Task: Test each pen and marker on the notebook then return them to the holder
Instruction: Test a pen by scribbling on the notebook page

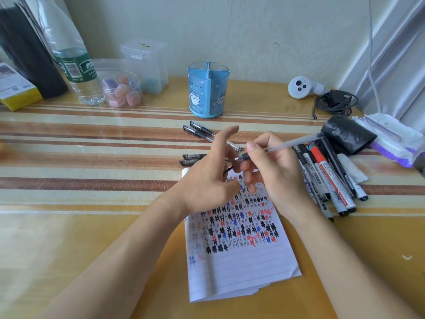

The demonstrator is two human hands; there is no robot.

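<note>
Notebook (239, 268) lay nearest: top half of pg packed w/ black, red & blue hash marks, lower lines blank. Over its top edge, R hand (271, 171) gripped a clear pen (292, 142) btwn thumb & fingers. The pen's long axis ran from tip at lower L up to rear end at upper R, w/ the tip right next to L hand (207, 180). L hand had one finger raised, others curled near the tip; couldn't tell if they held a cap. Page sat straight below the tip, so R hand prob. writes. Markers (326, 180) were piled just R of R hand. Two capped pens (202, 131) lay just beyond the hands. Farther back, blue holder (208, 93) stood upright, well apart, compartments apparently empty. Jar (122, 90) to its L held coloured cubes.
</note>
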